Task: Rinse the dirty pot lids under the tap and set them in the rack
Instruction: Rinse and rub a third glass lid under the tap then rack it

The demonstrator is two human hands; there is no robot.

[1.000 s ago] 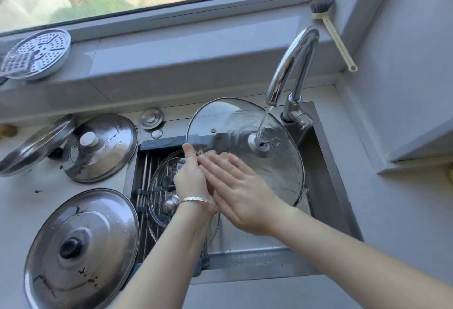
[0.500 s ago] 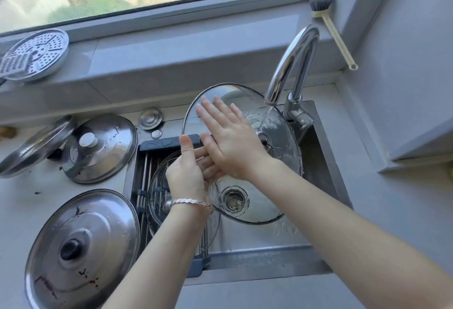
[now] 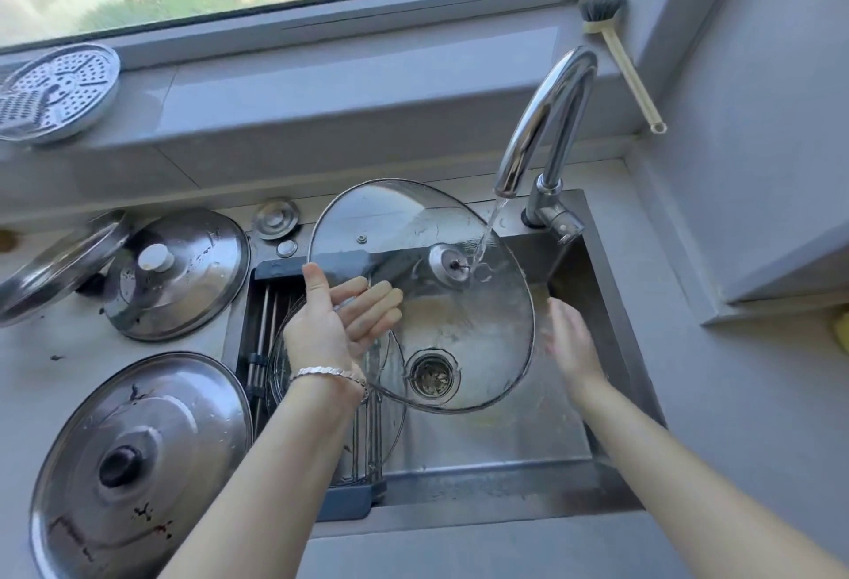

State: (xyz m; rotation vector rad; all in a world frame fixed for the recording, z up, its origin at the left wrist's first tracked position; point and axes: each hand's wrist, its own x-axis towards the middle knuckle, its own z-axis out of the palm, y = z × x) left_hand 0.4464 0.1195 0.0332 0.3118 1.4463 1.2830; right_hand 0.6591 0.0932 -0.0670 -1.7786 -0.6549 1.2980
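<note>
Over the sink [image 3: 505, 454], at the centre of the frame, a person holds a large glass lid [image 3: 468, 325] tilted under the tap [image 3: 546, 119]. A thin stream of water [image 3: 487, 234] lands just beside the lid's metal knob [image 3: 448, 263]. The left hand [image 3: 340, 321] clamps the lid's left rim, with the thumb on top and the fingers seen through the glass beneath. The right hand [image 3: 569, 344] is blurred, with straight fingers. It holds nothing and sits just beside the lid's right rim without touching it.

The rinsing of this lid looks under way but not finished, and it has not yet been set in the rack [image 3: 259, 339]. The rack spans the left part of the sink. A smaller glass lid [image 3: 285, 371] already lies in it, partly hidden by the left arm, so one lid appears done.

Three steel lids wait on the surface at the left of the frame. The large lid [image 3: 138, 463] at lower left carries dark stains. The lid with a white knob [image 3: 174, 275] sits at middle left. A third lid [image 3: 59, 266] is tilted at the left edge. By this view, most of the task remains.

A perforated steamer plate [image 3: 55, 91] rests on the windowsill at upper left.
</note>
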